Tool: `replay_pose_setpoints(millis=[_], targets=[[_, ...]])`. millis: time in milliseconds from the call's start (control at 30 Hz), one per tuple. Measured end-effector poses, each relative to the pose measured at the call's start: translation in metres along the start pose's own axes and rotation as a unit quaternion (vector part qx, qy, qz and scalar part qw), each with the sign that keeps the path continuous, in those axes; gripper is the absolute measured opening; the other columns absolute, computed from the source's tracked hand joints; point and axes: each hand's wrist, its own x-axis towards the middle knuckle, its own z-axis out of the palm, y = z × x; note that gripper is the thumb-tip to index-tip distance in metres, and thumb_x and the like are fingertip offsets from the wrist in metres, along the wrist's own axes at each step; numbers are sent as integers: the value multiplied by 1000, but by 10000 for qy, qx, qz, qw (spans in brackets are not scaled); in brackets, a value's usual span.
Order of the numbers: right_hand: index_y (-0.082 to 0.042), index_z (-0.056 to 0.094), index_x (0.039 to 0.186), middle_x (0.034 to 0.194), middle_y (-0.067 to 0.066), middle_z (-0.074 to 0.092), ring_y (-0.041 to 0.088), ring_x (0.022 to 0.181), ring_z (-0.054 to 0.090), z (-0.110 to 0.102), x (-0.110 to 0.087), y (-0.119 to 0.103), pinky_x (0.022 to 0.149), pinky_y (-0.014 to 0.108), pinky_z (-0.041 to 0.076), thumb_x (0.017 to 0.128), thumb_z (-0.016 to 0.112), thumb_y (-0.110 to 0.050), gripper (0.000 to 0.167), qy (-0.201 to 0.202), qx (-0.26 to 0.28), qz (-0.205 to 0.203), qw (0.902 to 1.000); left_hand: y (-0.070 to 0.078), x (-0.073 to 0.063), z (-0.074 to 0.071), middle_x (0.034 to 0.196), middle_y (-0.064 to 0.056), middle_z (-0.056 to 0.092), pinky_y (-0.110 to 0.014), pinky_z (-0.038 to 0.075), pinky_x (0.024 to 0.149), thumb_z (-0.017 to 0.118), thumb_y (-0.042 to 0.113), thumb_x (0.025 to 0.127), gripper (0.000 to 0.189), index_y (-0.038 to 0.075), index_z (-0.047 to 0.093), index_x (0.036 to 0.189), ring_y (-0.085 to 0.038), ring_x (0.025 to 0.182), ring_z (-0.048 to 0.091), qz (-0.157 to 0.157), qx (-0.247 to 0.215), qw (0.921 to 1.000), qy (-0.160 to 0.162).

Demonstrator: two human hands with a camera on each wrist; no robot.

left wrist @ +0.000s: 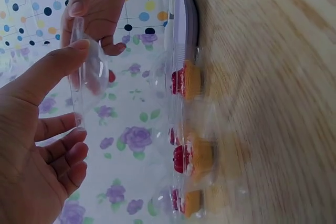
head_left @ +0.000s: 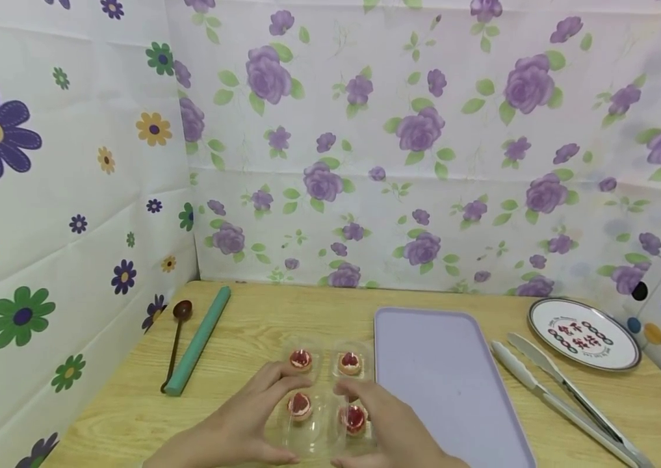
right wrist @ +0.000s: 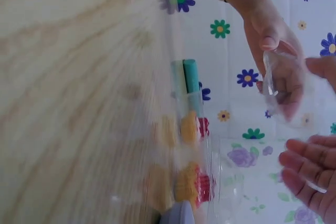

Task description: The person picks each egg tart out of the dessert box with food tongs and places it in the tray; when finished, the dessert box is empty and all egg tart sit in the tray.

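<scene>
Both hands hold a small clear plastic lid (head_left: 320, 416) between them, raised above the table. The left hand (head_left: 242, 416) grips its left side with the thumb nearer me and the fingers at the far side. On the other side, the right hand (head_left: 391, 422) holds the lid's edge with thumb and fingers. Beneath sit several small tarts (head_left: 349, 363) with red toppings, in a clear plastic container (head_left: 320, 350). In the left wrist view the domed lid (left wrist: 94, 72) stands clear of the tarts (left wrist: 199, 158). Its transparency makes the exact finger contacts hard to see.
A lilac tray (head_left: 441, 370) lies right of the tarts. Farther right are metal tongs (head_left: 564, 396) and a white plate (head_left: 584, 335) with red lettering. At left lie a teal rolling pin (head_left: 198, 341) and a dark brown spoon (head_left: 177, 338). Flowered sheets (head_left: 365, 214) hang behind the table.
</scene>
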Motion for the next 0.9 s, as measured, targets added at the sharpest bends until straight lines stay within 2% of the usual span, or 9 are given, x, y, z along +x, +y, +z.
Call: replay_pose_setpoints(millis=[100, 233, 400, 533, 733, 900], targets=[[-8, 50, 134, 124, 0, 61, 17, 107, 61, -1, 1, -6, 84, 33, 55, 73, 75, -58, 82, -534, 40, 575, 9969, -1, -3, -3, 125, 7, 45, -29, 50, 90, 79, 51, 72, 76, 23, 48, 135, -8, 112, 45, 73, -18, 9999, -130], [-12, 52, 130, 120, -2, 61, 14, 106, 59, 2, 2, -9, 80, 30, 54, 70, 75, -63, 82, -950, -39, 849, 9918, -6, -8, -3, 119, 7, 46, -26, 48, 84, 74, 55, 75, 71, 19, 52, 131, -5, 106, 42, 322, -88, 9991, -276], [-14, 56, 125, 114, -4, 58, 4, 95, 55, 11, 2, -9, 69, 22, 51, 70, 76, -60, 74, -1198, -197, 761, 9897, -13, -14, 1, 115, 7, 49, -23, 47, 82, 72, 56, 77, 68, 15, 56, 128, -5, 103, 44, 735, 46, 9969, -267], [-13, 58, 122, 111, -4, 59, 2, 91, 56, 21, 2, -10, 66, 18, 49, 75, 72, -58, 66, -1326, -351, 620, 9886, -18, -21, 3, 114, 8, 53, -22, 48, 82, 69, 57, 80, 62, 15, 59, 124, -5, 103, 48, 805, 180, 9960, -348], [-13, 63, 118, 106, -4, 63, 3, 91, 60, 37, 1, -15, 65, 16, 51, 82, 61, -62, 61, -1272, -999, 200, 9866, -27, -33, 10, 108, 5, 54, -18, 46, 76, 63, 55, 86, 57, 11, 60, 122, -4, 98, 47, 979, 500, 9934, -330], [-15, 64, 116, 104, -6, 63, 2, 90, 60, 46, 3, -18, 62, 18, 51, 83, 59, -64, 60, -1408, -1186, 340, 9823, -34, -41, 15, 109, 4, 55, -18, 47, 76, 61, 55, 87, 58, 9, 60, 122, -5, 97, 47, 891, 584, 9935, -399]])
